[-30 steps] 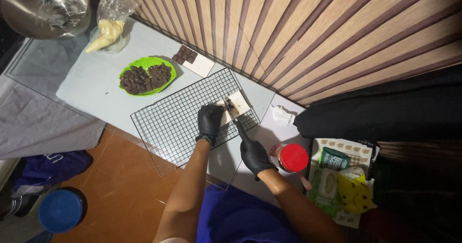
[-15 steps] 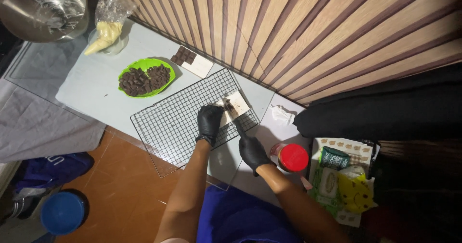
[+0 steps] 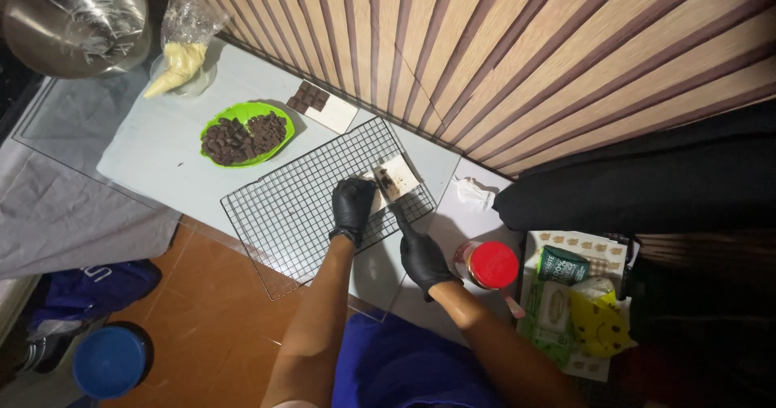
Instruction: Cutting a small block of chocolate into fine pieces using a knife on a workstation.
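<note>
Both my hands wear black gloves. My left hand (image 3: pixel 352 207) presses on a pale rectangular block (image 3: pixel 390 177) that lies on the far right corner of a black wire cooling rack (image 3: pixel 283 214). My right hand (image 3: pixel 422 254) grips a thin dark tool, probably a knife (image 3: pixel 390 196), whose tip reaches the dark-smeared top of the block. The rack sits on a pale grey tabletop (image 3: pixel 153 149).
A green plate (image 3: pixel 244 134) of dark chocolate pieces, a chocolate bar on a white slab (image 3: pixel 321 105), a filled piping bag (image 3: pixel 179 62) and a steel bowl (image 3: pixel 77 20) stand to the left. A red-lidded jar (image 3: pixel 490 265), crumpled tissue (image 3: pixel 473 193) and packets (image 3: pixel 570 295) lie right. A slatted wall runs behind.
Both hands stay at the block on the rack; my right hand and the tool have shifted only slightly along it. Nothing else has moved.
</note>
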